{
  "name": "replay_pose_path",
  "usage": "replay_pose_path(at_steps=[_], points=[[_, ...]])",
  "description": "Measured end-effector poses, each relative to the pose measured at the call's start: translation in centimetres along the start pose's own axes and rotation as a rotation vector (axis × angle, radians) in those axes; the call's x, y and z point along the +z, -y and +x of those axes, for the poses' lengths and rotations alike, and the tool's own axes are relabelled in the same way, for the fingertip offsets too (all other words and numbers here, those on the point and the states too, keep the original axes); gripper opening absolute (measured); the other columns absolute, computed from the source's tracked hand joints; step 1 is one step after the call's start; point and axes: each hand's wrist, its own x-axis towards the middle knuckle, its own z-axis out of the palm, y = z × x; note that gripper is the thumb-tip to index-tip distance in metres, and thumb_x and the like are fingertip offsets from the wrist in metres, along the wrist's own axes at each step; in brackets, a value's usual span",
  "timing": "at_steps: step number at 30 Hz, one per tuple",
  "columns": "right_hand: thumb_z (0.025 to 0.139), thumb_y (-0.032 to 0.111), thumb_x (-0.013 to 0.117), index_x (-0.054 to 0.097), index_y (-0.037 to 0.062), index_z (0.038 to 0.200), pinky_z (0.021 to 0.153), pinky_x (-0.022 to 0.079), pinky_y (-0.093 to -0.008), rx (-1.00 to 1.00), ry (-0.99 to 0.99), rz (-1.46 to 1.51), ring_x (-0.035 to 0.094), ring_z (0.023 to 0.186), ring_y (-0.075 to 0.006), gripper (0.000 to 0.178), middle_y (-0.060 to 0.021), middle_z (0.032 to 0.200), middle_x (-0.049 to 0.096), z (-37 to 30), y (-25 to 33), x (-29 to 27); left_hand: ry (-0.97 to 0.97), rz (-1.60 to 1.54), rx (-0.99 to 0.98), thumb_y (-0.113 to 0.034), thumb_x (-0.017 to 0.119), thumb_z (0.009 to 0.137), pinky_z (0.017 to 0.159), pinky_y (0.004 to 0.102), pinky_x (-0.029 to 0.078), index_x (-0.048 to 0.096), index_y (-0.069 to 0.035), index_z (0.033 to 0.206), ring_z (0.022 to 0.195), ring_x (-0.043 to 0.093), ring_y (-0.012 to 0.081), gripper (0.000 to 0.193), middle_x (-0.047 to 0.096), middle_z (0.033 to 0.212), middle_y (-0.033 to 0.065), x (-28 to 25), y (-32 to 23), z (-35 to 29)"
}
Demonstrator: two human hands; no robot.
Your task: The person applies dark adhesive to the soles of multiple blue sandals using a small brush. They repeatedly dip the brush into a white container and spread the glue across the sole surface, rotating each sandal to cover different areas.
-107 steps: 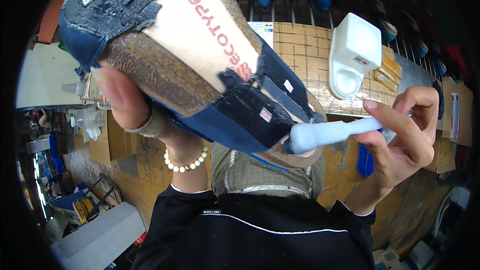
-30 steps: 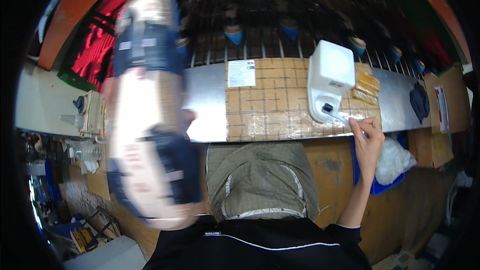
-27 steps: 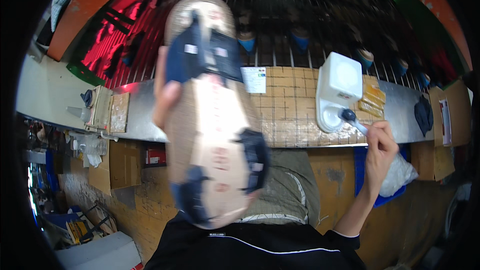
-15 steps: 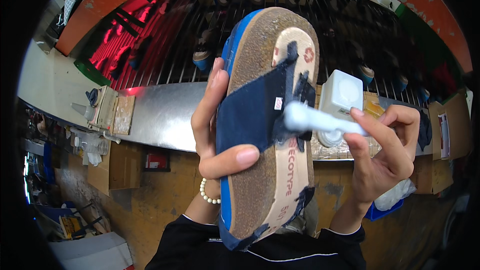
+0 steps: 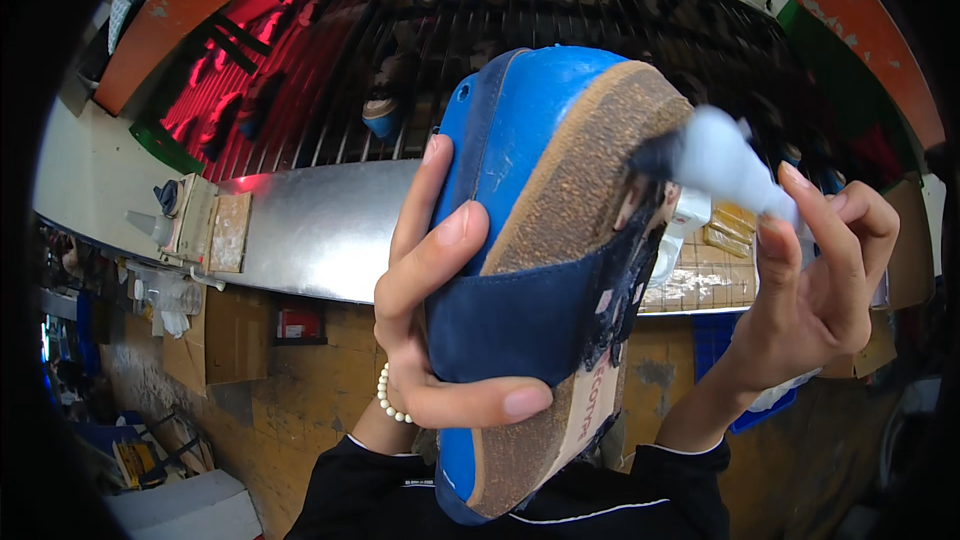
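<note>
My left hand [image 5: 425, 310] grips a blue shoe last [image 5: 495, 155] with a brown cork footbed [image 5: 580, 190] on it. A dark navy strap [image 5: 510, 325] wraps the side and folds onto the pale underside, its cut edges ragged and dark. The last is tilted, blue side toward me. My right hand [image 5: 830, 285] pinches a pale, thick-handled brush [image 5: 730, 160], smeared by motion. Its dark tip is at the edge of the cork near the upper end; whether it touches, I cannot tell. A white container [image 5: 690, 212] shows partly behind the last.
A metal-edged bench [image 5: 310, 230] lies beyond my hands, with a dark slatted conveyor [image 5: 340, 110] behind it carrying several shoe lasts. Red light glows at its left. Yellow blocks [image 5: 730, 228] rest on a taped board [image 5: 715, 280]. A cardboard box [image 5: 235, 335] stands below left.
My left hand has rolled the last, so more of its blue side shows and the underside faces right. The brush has moved up and right, from the middle to the upper end.
</note>
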Motion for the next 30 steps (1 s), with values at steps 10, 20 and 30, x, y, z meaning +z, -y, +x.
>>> replay_pose_path(at_steps=[10, 20, 30], points=[[0.073, 0.035, 0.080, 0.073, -0.0008, 0.098, 0.070, 0.037, -0.0269, -0.129, 0.100, 0.177, 0.044, 0.081, -0.0160, 0.044, -0.0070, 0.096, 0.044, -0.1, -2.4, 0.0, 0.023, -0.025, -0.041, -0.017, 0.071, 0.074, 0.114, 0.0495, 0.032, 0.052, -0.013, 0.128, 0.140, 0.028, 0.0397, 0.057, 0.030, 0.149, 0.0216, 0.3, -0.4, 0.0], [0.071, 0.035, 0.081, 0.073, 0.0012, 0.096, 0.069, 0.036, -0.0272, -0.132, 0.137, 0.325, 0.044, 0.079, -0.0169, 0.043, -0.0064, 0.097, 0.043, -1.1, -3.3, 0.5, 0.035, -0.042, -0.071, -0.016, 0.070, 0.076, 0.114, 0.0485, 0.033, 0.055, -0.015, 0.124, 0.138, 0.032, 0.0393, 0.050, 0.030, 0.149, 0.0227, 0.7, -0.7, 0.5], [0.073, 0.031, 0.082, 0.073, 0.0005, 0.095, 0.070, 0.037, -0.0272, -0.089, 0.221, 0.354, 0.045, 0.082, -0.0163, 0.039, -0.0055, 0.093, 0.043, -1.9, -3.1, -0.1, -0.036, -0.054, -0.045, -0.015, 0.069, 0.079, 0.113, 0.0476, 0.034, 0.058, -0.017, 0.120, 0.136, 0.035, 0.0389, 0.043, 0.030, 0.149, 0.0238, 1.2, -0.5, 1.8]])
